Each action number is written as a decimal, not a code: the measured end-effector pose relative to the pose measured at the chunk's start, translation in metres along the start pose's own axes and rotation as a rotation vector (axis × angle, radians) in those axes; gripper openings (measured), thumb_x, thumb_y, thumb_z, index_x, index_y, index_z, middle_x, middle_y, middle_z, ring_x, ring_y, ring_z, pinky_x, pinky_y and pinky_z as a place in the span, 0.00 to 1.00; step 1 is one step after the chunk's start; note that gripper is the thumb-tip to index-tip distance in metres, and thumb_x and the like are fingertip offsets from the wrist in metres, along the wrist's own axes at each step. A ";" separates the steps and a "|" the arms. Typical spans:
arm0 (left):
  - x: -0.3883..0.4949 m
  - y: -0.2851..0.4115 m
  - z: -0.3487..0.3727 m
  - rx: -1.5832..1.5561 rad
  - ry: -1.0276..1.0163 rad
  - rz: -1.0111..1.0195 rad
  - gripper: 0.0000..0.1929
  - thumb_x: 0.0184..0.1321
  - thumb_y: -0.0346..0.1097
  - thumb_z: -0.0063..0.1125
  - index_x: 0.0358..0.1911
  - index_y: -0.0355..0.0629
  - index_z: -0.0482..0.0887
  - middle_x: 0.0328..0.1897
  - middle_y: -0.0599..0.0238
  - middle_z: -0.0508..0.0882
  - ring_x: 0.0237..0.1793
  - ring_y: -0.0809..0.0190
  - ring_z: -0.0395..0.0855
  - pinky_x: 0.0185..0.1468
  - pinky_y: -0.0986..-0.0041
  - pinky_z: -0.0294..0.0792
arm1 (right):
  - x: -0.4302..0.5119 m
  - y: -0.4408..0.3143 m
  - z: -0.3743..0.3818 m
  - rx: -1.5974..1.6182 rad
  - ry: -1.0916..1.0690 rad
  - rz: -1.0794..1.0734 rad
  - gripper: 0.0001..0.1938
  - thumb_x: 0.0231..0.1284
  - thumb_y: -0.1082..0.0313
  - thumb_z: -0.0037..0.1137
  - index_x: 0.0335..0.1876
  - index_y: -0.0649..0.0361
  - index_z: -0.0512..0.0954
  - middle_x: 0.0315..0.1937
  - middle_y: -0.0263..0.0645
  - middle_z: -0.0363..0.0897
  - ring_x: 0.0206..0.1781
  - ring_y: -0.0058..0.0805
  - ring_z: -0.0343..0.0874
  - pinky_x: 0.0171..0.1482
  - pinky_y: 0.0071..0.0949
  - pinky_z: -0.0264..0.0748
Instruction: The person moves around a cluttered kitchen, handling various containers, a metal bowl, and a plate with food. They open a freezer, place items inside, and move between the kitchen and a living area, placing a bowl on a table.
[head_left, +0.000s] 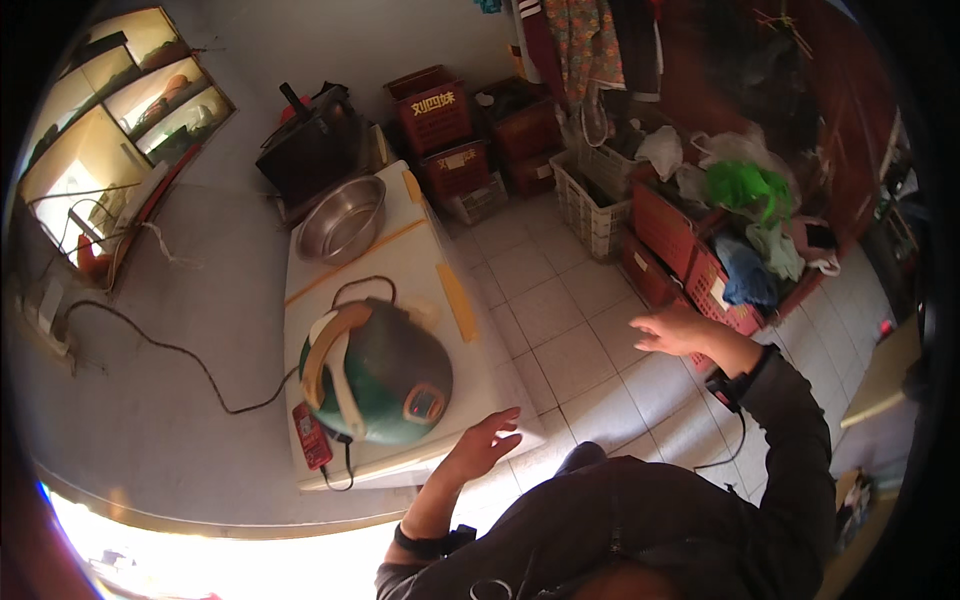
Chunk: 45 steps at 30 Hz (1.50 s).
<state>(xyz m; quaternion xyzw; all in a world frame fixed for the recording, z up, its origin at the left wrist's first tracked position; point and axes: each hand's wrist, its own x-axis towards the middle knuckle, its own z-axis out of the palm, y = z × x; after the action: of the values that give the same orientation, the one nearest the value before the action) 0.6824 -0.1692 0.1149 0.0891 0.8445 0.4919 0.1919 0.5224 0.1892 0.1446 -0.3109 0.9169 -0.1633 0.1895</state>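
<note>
My left hand (484, 444) is held near the front edge of a white chest freezer (386, 281), empty with its fingers apart. The nearest thing to it is a green and dark electric rice cooker (390, 375) with a tan handle, standing on the freezer lid. My right hand (671, 331) reaches out over the tiled floor, also empty, its fingers spread. It is close to the stacked red plastic crates (660, 232), and whether it touches them cannot be told. Beside the cooker lies a red handheld device (312, 437) with a black cable.
A steel basin (342, 220) rests at the freezer's far end, near a black box-like item (319, 142). More red crates (431, 112) stand by the wall, with a white plastic basket (592, 199) to their right. Plastic bags (750, 187) top the right-hand crates. A power cord (187, 356) runs along the wall.
</note>
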 end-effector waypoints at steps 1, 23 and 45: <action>0.013 0.003 -0.001 -0.048 0.056 -0.019 0.23 0.61 0.33 0.52 0.60 0.41 0.65 0.58 0.59 0.72 0.53 0.61 0.74 0.53 0.71 0.68 | 0.028 0.012 -0.015 -0.019 0.025 -0.070 0.23 0.57 0.51 0.50 0.53 0.59 0.70 0.45 0.47 0.76 0.48 0.46 0.75 0.47 0.40 0.71; 0.338 0.057 -0.079 -0.383 1.184 -0.613 0.23 0.61 0.40 0.52 0.57 0.36 0.68 0.52 0.57 0.77 0.47 0.60 0.77 0.46 0.71 0.69 | 0.483 0.282 -0.111 -0.070 -0.520 -0.634 0.21 0.56 0.50 0.48 0.49 0.58 0.70 0.43 0.47 0.76 0.48 0.47 0.74 0.45 0.46 0.71; 0.453 0.018 -0.239 -0.395 1.454 -0.736 0.22 0.62 0.40 0.50 0.57 0.37 0.68 0.53 0.56 0.77 0.47 0.60 0.77 0.44 0.71 0.70 | 0.752 0.252 -0.139 -0.090 -0.591 -0.852 0.17 0.53 0.55 0.52 0.41 0.61 0.76 0.37 0.47 0.79 0.42 0.47 0.78 0.35 0.48 0.74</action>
<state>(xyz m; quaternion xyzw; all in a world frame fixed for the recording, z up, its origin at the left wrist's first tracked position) 0.1710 -0.1972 0.1295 -0.5671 0.6311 0.4717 -0.2401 -0.2211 -0.0710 -0.0243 -0.6974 0.6224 -0.0918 0.3433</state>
